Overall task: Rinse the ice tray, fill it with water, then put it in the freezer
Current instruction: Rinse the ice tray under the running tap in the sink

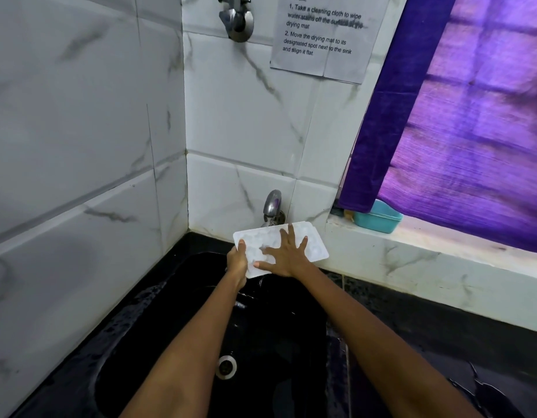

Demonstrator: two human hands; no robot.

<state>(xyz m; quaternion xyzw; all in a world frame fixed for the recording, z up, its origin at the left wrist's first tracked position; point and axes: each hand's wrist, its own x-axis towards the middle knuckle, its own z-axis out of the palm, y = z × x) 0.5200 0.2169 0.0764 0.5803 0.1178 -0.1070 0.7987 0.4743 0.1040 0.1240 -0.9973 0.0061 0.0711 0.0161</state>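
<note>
Ice tray [314,247] is centre frame, held over the back of the black sink [158,321], right under the tap [272,205]. My left hand [237,262] grips the tray's left short edge, thumb on top, fingers curled under it. My right hand [286,256] lies flat on the tray's top face, fingers straight and spread apart, pressing on the cells. Tray is tilted, near edge lower. Water runs off the near edge into the sink. Drain [226,367] at lower centre. Teal tub [378,220] on the window ledge to the right, below the purple curtain [472,116]. Printed note [324,37] on the tiles at top. Wet worktop [442,342] lower right.
</note>
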